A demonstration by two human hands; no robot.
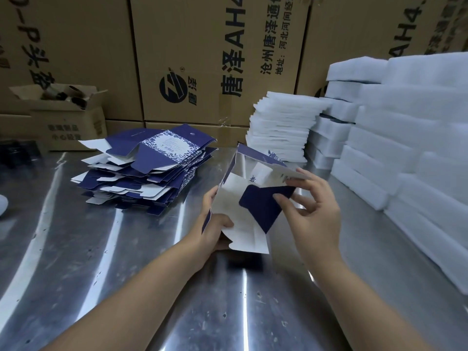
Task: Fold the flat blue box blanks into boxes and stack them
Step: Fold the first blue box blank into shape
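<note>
Box blank [243,198], half opened, is up off the shiny metal table [126,274] between your hands. Your left hand [215,229] pinches its near white edge. Your right hand [309,206] nips a blue flap [266,206] with thumb and fingertips. Flat blue blanks [147,171] sit piled at the back left. White foam pads [281,127] are stacked on the right. A small open carton [65,122] holds dark things you cannot make out. Big brown cartons [202,59] behind read "AH4" beside Chinese writing, partly cut off.
</note>
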